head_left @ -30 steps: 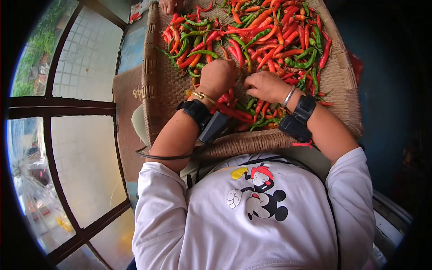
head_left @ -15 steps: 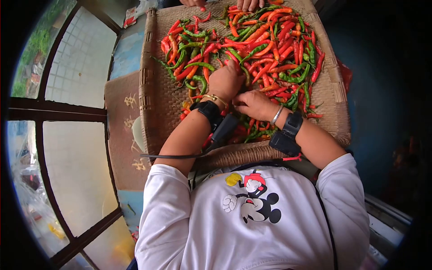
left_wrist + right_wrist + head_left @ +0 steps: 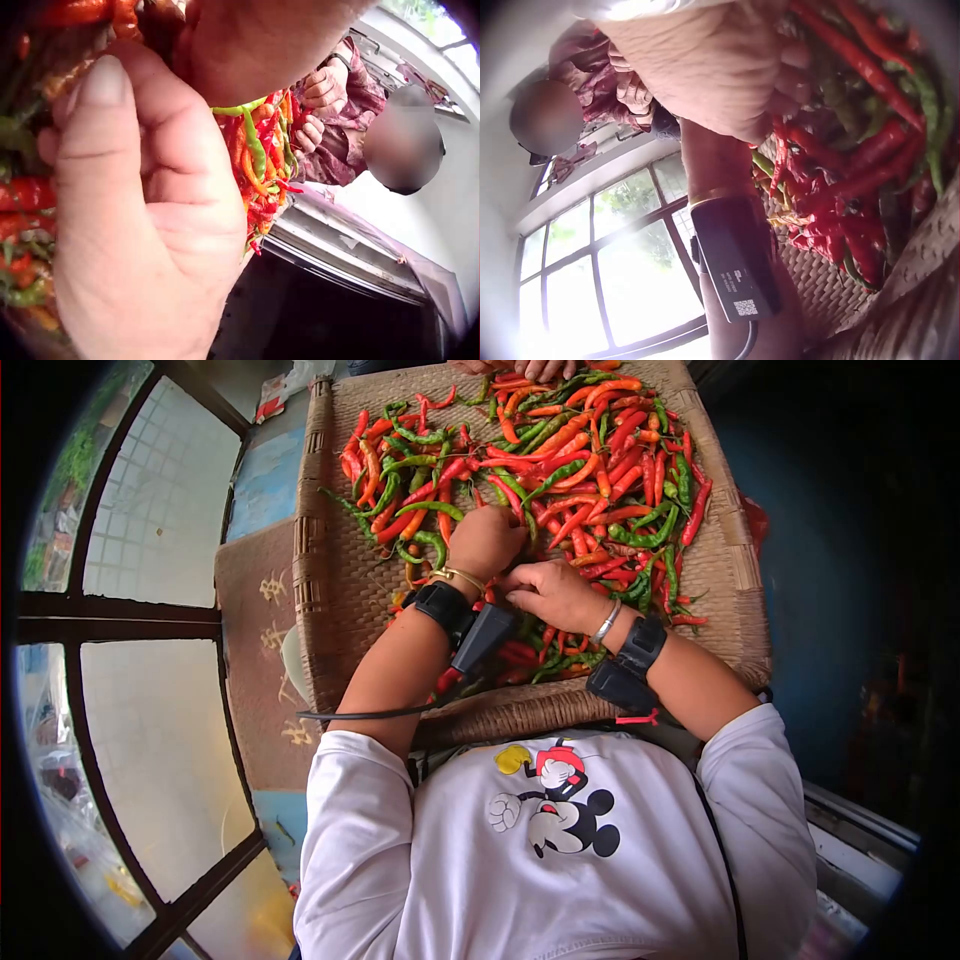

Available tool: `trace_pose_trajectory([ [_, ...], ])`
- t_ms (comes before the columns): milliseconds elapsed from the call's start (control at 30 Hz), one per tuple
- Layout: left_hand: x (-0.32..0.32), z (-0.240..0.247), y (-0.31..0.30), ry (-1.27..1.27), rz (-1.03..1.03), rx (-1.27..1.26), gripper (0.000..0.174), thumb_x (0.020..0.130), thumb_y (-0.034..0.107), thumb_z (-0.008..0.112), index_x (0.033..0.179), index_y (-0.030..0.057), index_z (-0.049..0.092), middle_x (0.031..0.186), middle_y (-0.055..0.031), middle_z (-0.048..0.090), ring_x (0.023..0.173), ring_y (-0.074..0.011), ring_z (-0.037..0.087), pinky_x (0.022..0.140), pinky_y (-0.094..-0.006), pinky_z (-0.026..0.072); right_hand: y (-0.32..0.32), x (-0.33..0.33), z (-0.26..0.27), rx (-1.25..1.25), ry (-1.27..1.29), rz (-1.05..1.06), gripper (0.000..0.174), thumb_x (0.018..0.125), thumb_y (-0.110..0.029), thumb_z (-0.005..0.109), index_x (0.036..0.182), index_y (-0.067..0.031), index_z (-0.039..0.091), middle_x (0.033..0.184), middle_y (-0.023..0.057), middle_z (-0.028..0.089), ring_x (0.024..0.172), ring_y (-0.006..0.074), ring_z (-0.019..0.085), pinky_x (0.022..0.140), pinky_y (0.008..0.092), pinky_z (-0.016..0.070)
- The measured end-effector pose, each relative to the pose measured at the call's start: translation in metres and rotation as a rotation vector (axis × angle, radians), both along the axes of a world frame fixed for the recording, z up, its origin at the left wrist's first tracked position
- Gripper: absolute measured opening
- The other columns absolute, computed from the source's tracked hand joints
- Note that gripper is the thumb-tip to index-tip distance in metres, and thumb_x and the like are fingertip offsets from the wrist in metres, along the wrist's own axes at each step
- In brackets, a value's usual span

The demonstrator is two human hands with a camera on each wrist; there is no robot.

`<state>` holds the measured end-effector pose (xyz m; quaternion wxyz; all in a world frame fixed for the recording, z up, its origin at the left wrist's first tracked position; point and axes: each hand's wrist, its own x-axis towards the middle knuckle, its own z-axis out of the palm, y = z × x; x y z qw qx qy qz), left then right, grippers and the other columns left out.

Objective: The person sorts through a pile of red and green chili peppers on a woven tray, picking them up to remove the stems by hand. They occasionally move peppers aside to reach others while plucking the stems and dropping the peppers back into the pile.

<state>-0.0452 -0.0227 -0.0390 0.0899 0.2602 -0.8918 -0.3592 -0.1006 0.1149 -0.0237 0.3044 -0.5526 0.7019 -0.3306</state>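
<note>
Red, orange and green chili peppers (image 3: pixel 570 470) lie spread in a shallow woven basket (image 3: pixel 345 615). Over the near half of it, the left hand (image 3: pixel 487 542) bends inward; in the left wrist view this hand (image 3: pixel 142 195) has its thumb against a curled index finger, pinching an orange-brown chili (image 3: pixel 67 79). Close beside it is the right hand (image 3: pixel 563 596), its fingertips near the left fingers. In the right wrist view the right hand (image 3: pixel 705 67) has bent fingers above red chilies (image 3: pixel 855 172); whatever lies between them is hidden.
Another person's hands (image 3: pixel 545 368) are at the basket's far edge, over the chilies. A framed window (image 3: pixel 150 620) stands at the left, beside a brown board (image 3: pixel 255 650) with writing. Black devices with a cable are strapped to both wrists.
The right hand has come closer to the left hand. At the far edge, the other person's hands have moved in, now side by side. The head view has shifted slightly.
</note>
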Motion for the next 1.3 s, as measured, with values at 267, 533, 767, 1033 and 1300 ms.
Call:
trace_pose_trajectory([
  [267, -0.018, -0.010, 0.000, 0.017, 0.168, 0.274, 0.030, 0.078, 0.028, 0.058, 0.075, -0.0011, 0.063, 0.063, -0.0130, 0.061, 0.059, -0.0230, 0.061, 0.057, -0.0334, 0.0470, -0.002, 0.010, 0.003, -0.015, -0.072, -0.039, 0.012, 0.073, -0.012, 0.059, 0.082, -0.0045, 0.061, 0.075, 0.0145, 0.061, 0.075, 0.0287, 0.061, 0.064, 0.0356, 0.0472],
  [533, -0.011, -0.011, -0.006, -0.029, 0.214, 0.372, 0.028, 0.075, 0.024, 0.056, 0.078, -0.0028, 0.063, 0.073, -0.0188, 0.062, 0.068, -0.0287, 0.062, 0.063, -0.0372, 0.0471, 0.001, 0.023, 0.007, -0.051, -0.126, -0.004, 0.010, 0.071, -0.010, 0.060, 0.078, -0.0026, 0.059, 0.069, 0.0146, 0.060, 0.069, 0.0277, 0.061, 0.060, 0.0346, 0.0468],
  [767, 0.019, 0.046, -0.003, -0.006, 0.131, 0.712, 0.024, 0.078, 0.021, 0.054, 0.072, -0.0013, 0.059, 0.060, -0.0054, 0.057, 0.051, -0.0128, 0.052, 0.049, -0.0269, 0.0417, 0.001, -0.015, 0.029, 0.071, -0.661, -0.439, 0.020, 0.085, -0.022, 0.052, 0.085, -0.0029, 0.058, 0.065, 0.0010, 0.057, 0.054, 0.0085, 0.052, 0.047, 0.0208, 0.0414],
  [1033, 0.042, 0.071, 0.029, -0.004, -0.292, 0.687, 0.018, 0.083, 0.015, 0.054, 0.071, 0.0017, 0.054, 0.060, 0.0023, 0.051, 0.055, -0.0045, 0.046, 0.051, -0.0207, 0.0383, 0.021, -0.038, 0.039, 0.067, -1.192, -0.530, 0.027, 0.088, -0.033, 0.047, 0.096, -0.0080, 0.055, 0.072, -0.0005, 0.056, 0.059, 0.0067, 0.052, 0.047, 0.0182, 0.0395],
  [1300, 0.041, 0.084, 0.024, -0.183, -0.660, 0.513, 0.018, 0.078, 0.016, 0.058, 0.070, 0.0006, 0.054, 0.055, -0.0079, 0.045, 0.051, -0.0124, 0.043, 0.050, -0.0291, 0.0375, 0.019, -0.059, 0.025, 0.055, -1.123, -0.319, 0.020, 0.086, -0.029, 0.053, 0.081, -0.0096, 0.056, 0.061, -0.0017, 0.056, 0.043, 0.0049, 0.048, 0.039, 0.0168, 0.0353],
])
